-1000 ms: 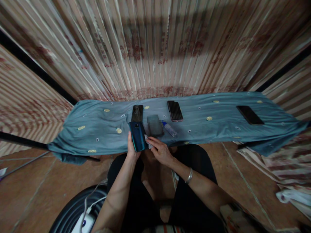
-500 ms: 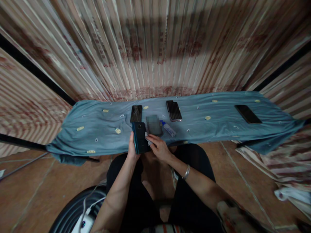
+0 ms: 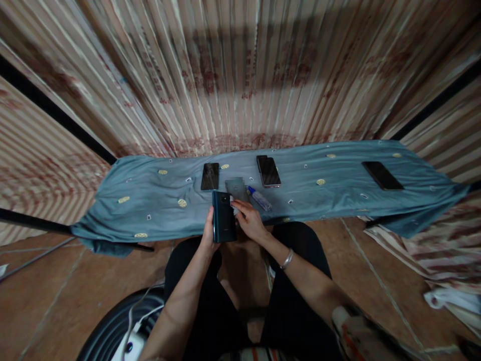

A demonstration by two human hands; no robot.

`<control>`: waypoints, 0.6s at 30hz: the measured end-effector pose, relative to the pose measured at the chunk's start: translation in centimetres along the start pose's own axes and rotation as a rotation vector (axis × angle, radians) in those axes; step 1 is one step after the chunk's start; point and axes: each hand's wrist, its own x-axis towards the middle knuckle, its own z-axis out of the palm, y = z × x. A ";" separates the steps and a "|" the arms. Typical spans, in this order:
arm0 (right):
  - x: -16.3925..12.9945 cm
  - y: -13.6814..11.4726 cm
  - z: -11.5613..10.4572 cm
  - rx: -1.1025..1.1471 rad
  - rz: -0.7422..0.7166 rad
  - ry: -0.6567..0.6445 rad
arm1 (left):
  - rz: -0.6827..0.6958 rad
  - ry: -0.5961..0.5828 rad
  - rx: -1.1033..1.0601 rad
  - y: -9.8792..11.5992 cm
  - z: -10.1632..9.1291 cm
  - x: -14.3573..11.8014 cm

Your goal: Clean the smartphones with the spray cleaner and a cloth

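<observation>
My left hand (image 3: 209, 231) is closed around the left side of a dark blue smartphone (image 3: 224, 220), whose back with its round camera patch faces me. In my right hand (image 3: 248, 218) a small whitish cloth (image 3: 234, 204) is pinched, and it touches the phone's upper right edge. Just beyond the phone lies a flat, greyish item (image 3: 236, 186), partly blurred and partly hidden. Beside it, near my right fingers, rests a clear bottle with a blue cap (image 3: 260, 199).
A blue-green patterned cloth (image 3: 165, 185) covers the narrow table. On it lie a dark phone (image 3: 210, 176), overlapping phones (image 3: 269, 172) and another phone at the right (image 3: 382, 175). A white power strip (image 3: 130, 346) with cables sits below left. Striped curtains (image 3: 225, 75) enclose the space.
The held phone has shifted slightly right and now stands straighter. My right hand with the cloth has moved up along its edge, towards the camera end.
</observation>
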 end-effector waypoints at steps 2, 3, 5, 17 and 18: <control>0.2 0.3 -0.1 0.018 0.015 0.026 | -0.021 -0.011 0.006 -0.1 0.1 -0.2; 0.4 0.4 -0.2 0.024 0.025 0.038 | -0.034 -0.016 0.007 -0.1 0.1 -0.3; 0.6 0.6 -0.4 0.028 0.047 0.056 | -0.058 -0.026 0.010 -0.2 0.3 -0.5; 1.0 0.7 -1.1 0.033 0.072 0.079 | -0.088 -0.072 0.057 -0.6 0.0 -0.5; 1.1 0.6 -1.2 0.036 0.070 0.084 | -0.092 -0.066 0.059 -0.6 0.1 -0.6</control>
